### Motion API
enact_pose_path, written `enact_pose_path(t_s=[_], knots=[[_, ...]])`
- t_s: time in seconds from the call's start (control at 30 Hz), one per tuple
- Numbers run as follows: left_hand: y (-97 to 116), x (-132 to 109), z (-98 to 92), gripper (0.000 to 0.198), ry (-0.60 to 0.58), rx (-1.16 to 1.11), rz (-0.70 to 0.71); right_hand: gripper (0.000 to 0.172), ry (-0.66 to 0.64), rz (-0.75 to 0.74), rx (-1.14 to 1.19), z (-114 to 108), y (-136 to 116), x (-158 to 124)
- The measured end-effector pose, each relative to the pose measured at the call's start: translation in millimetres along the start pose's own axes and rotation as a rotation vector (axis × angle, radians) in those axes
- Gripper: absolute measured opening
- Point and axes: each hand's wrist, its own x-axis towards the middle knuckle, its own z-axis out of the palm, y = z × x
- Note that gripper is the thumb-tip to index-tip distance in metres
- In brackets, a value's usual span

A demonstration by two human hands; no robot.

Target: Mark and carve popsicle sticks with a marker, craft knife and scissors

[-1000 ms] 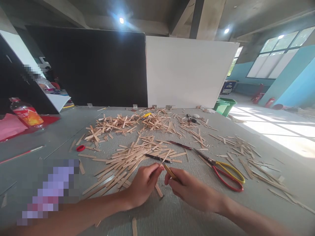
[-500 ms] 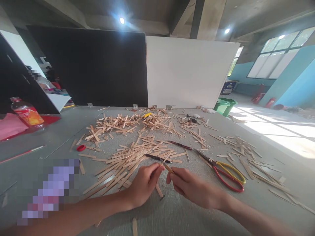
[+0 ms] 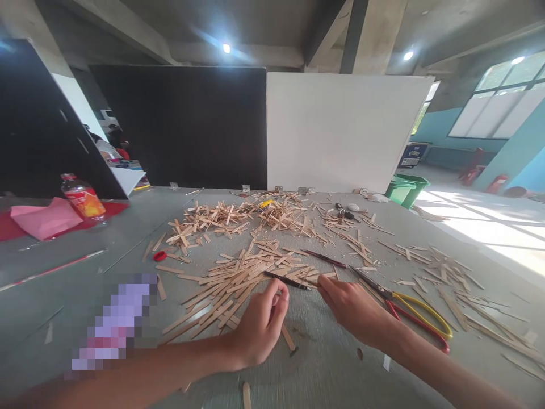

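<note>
My left hand (image 3: 261, 326) is above the table's near middle, fingers curled and thumb against the forefinger. Anything in that pinch is too small or hidden to make out. To its right, my right hand (image 3: 351, 309) is closed, with a short piece of a wooden craft stick (image 3: 313, 282) poking out past its fingertips. A black pen-like tool (image 3: 287, 280) lies just beyond both hands. Behind it spreads a pile of flat craft sticks (image 3: 238, 272). Scissors (image 3: 419, 315) with one red and one yellow handle lie beside my right forearm, partly covered by it.
A dark red pen-like tool (image 3: 326, 259) lies past the right hand. Jumbled stick pieces (image 3: 217, 218) and a yellow-handled item (image 3: 266, 203) are farther back. Left are a red ring (image 3: 159, 256), a drink bottle (image 3: 84, 197) and pink cloth or paper (image 3: 46, 218). Panels (image 3: 344, 130) border the table's back.
My hands have moved apart, the right one shifting rightward and away with its stick. The thin stick seen at my left fingertips no longer shows there. The whole view has shifted slightly.
</note>
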Motion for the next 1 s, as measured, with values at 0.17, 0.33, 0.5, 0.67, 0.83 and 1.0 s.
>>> enact_pose_path(t_s=[0.17,0.33,0.5,0.67,0.83,1.0], knots=[[-4,-3,1.6,0.017,0.013,0.013,0.032,0.024,0.16,-0.07,-0.138,23,12,-1],[-4,-3,3.7,0.021,0.091,0.08,0.13,0.024,0.189,-0.114,-0.158,40,12,-5],[-2,-1,3.2,0.023,0.081,0.082,0.137,0.025,0.13,-0.071,-0.147,39,10,-6],[-4,0,2.6,0.025,0.077,0.084,0.136,0.025,0.099,-0.056,-0.145,37,9,-4],[-5,2,3.6,0.033,0.076,0.102,0.16,0.023,0.098,-0.064,-0.15,37,10,-3],[-1,4,3.2,0.042,0.056,0.118,0.182,0.021,0.099,-0.065,-0.146,36,10,-4]])
